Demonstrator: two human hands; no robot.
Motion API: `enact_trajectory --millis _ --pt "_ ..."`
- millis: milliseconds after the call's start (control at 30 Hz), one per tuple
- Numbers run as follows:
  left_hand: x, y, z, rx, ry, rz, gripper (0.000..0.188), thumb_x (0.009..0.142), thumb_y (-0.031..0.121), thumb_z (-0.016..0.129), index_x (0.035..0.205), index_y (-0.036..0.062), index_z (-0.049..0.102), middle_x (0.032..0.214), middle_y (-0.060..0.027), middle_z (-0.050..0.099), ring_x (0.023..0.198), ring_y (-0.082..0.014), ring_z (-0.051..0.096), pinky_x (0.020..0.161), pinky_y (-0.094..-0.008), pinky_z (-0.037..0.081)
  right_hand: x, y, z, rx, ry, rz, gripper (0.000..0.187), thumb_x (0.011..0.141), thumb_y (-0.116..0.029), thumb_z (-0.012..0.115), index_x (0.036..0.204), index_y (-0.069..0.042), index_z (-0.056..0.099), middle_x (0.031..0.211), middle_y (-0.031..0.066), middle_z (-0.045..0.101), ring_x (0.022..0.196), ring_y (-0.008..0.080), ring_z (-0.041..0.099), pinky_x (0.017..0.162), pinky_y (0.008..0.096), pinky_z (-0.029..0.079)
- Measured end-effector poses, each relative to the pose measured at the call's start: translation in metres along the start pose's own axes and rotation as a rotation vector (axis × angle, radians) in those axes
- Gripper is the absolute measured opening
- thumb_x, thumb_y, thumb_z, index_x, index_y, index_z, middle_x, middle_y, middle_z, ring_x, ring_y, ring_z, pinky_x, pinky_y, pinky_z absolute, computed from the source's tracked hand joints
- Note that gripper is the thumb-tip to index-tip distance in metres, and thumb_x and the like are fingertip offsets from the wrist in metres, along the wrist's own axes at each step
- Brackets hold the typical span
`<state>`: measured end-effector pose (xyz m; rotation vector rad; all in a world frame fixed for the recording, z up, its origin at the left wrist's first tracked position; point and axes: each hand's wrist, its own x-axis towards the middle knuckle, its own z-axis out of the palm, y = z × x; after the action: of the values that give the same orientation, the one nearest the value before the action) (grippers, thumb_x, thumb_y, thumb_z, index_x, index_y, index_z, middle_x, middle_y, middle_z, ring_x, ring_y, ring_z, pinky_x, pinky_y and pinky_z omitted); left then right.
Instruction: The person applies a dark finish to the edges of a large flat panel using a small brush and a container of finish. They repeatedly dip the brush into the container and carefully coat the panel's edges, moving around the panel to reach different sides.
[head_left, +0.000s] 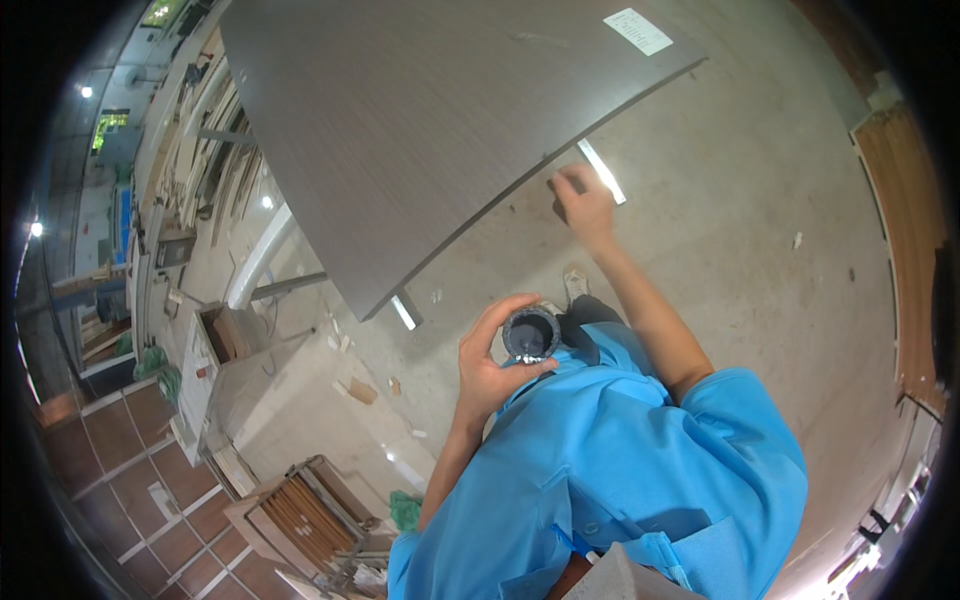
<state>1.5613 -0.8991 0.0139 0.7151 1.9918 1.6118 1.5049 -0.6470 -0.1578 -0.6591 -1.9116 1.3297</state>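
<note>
My left hand is wrapped round a small round cup with a dark, crusted rim and dark grey contents, held upright in front of my body. My right hand is just off the near edge of a large dark wood-grain board. Its fingers are curled together and slightly blurred; whatever they pinch, if anything, is too small to make out. A white label lies on the board's far right corner.
Pale metal support bars stick out under the board. Stacked wood strips and a curved white tube are at the left. An open wooden box stands lower left, brown panels at the right. Scraps litter the concrete floor.
</note>
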Motion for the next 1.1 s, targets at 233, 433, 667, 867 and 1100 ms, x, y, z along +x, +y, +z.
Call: enact_trajectory --millis 233,433,667,867,1100 --pt "0.005 0.0 0.001 0.012 -0.014 0.009 0.084 0.071 0.018 0.102 0.143 -0.0008 0.064 0.143 -0.0158 0.069 0.128 -0.0229 0.067 0.111 -0.0367 0.052 -0.021 -0.007 0.017 0.046 -0.171 0.086 0.018 0.094 -0.018 0.077 0.101 -0.001 0.076 0.096 0.0141 0.076 0.087 0.0278 0.074 0.079 0.038 0.057" --pt "-0.001 0.0 0.001 0.005 0.019 -0.027 0.084 0.07 0.018 0.102 0.143 -0.0008 0.064 0.144 -0.0156 0.068 0.127 -0.0227 0.067 0.111 -0.0366 0.052 -0.018 -0.01 0.014 0.07 -0.129 0.134 0.017 0.093 -0.018 0.078 0.098 -0.001 0.074 0.096 0.0148 0.075 0.088 0.0318 0.074 0.079 0.0401 0.057" --pt "-0.004 0.0 0.0 -0.01 0.045 -0.015 0.086 0.069 0.015 0.101 0.144 -0.0018 0.063 0.143 -0.0154 0.069 0.126 -0.0212 0.068 0.11 -0.0353 0.052 -0.011 -0.008 0.012 0.06 -0.102 0.304 0.017 0.093 -0.017 0.078 0.097 -0.001 0.074 0.095 0.0149 0.075 0.086 0.0307 0.074 0.079 0.0394 0.057" --pt "-0.006 0.007 0.007 -0.08 0.104 -0.067 0.074 0.067 0.015 0.099 0.136 0.0038 0.072 0.135 -0.0143 0.073 0.125 -0.0274 0.07 0.109 -0.0398 0.053 0.001 -0.003 -0.001 0.024 -0.099 0.08 0.017 0.094 -0.017 0.078 0.097 -0.001 0.074 0.094 0.0149 0.076 0.086 0.0303 0.074 0.079 0.0389 0.056" --pt "0.001 0.007 0.006 -0.064 0.09 -0.021 0.075 0.068 0.013 0.099 0.136 0.0045 0.071 0.134 -0.0127 0.074 0.123 -0.0265 0.071 0.108 -0.0399 0.053 0.002 -0.003 -0.004 0.018 0.007 0.185 0.017 0.094 -0.018 0.079 0.1 -0.002 0.075 0.094 0.0122 0.076 0.084 0.0257 0.073 0.079 0.0364 0.056"
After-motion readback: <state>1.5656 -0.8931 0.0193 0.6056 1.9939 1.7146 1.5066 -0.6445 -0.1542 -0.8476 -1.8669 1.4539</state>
